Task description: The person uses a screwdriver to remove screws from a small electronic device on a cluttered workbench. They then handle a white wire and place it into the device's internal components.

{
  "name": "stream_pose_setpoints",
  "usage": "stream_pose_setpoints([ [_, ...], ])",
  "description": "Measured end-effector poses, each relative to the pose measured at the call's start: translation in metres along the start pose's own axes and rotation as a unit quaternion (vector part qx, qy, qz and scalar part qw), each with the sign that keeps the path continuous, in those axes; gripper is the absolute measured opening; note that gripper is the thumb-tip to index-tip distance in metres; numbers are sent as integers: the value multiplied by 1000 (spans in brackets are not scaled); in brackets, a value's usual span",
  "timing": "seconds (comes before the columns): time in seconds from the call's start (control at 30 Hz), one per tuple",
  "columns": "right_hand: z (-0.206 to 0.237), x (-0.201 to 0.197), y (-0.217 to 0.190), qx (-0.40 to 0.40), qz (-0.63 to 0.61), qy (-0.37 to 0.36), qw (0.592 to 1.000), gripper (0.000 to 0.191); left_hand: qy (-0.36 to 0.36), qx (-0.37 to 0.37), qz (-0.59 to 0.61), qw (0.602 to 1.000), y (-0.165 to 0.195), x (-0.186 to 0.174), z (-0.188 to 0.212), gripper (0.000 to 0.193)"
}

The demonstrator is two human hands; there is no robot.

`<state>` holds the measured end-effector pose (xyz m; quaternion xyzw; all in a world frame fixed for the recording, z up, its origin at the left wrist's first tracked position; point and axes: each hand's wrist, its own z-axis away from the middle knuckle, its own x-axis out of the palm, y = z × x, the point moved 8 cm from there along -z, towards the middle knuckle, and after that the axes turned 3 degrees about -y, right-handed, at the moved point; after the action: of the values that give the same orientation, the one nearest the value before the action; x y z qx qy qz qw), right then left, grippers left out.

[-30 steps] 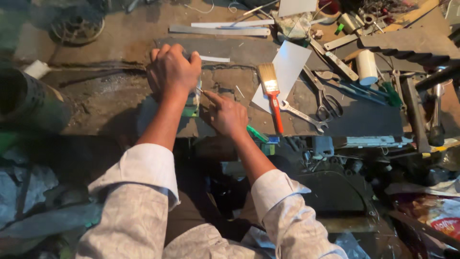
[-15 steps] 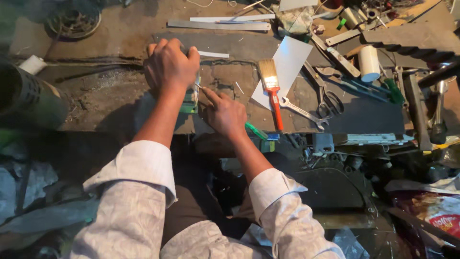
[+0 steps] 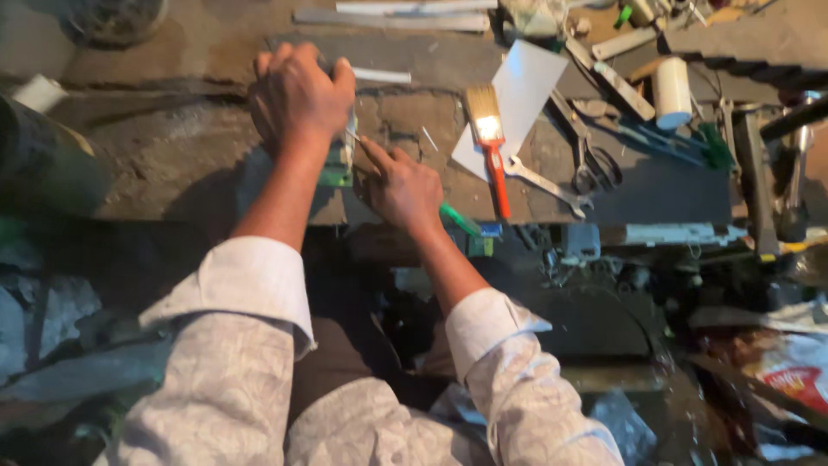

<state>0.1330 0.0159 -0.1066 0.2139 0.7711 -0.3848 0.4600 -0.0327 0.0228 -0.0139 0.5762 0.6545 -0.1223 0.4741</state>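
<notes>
- Green-based small part (image 3: 338, 164) is sitting on the worn workbench (image 3: 172, 164), mostly hidden under my left hand (image 3: 297, 95), whose fingers are curling down tight over its top.
- Seen from my head, my right hand (image 3: 401, 185) is pinching a green-handled tool (image 3: 457, 218), its thin tip touching the part.
- Just beside my right hand, an orange-handled paintbrush (image 3: 490, 147) is lying on a white sheet (image 3: 526, 86), with scissors (image 3: 591, 160) near.
</notes>
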Motion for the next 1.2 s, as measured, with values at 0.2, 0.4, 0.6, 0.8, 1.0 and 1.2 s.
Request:
stream_pose_setpoints([
  [0.2, 0, -4, -1, -10, -19, 26, 999, 57, -3, -16, 23, 1000, -2, 0, 0, 34],
  [0.4, 0, -1, 0, 2, 4, -1, 1000, 55, 0, -7, 18, 1000, -5, 1, 2, 33],
  [0.6, -1, -1, -1, 1, -9, 13, 1000, 59, 12, -2, 15, 1000, -4, 4, -1, 35],
  [0.8, 0, -1, -1, -5, -1, 3, 1000, 59, 2, -7, 15, 1000, -4, 3, 0, 34],
  [1.0, -1, -2, -1, -9, -2, 13, 1000, 59, -13, -23, 15, 1000, -4, 1, -1, 36],
  [1.2, 0, -2, -3, -12, -2, 15, 1000, 58, -3, -9, 27, 1000, -1, -2, 1, 36],
])
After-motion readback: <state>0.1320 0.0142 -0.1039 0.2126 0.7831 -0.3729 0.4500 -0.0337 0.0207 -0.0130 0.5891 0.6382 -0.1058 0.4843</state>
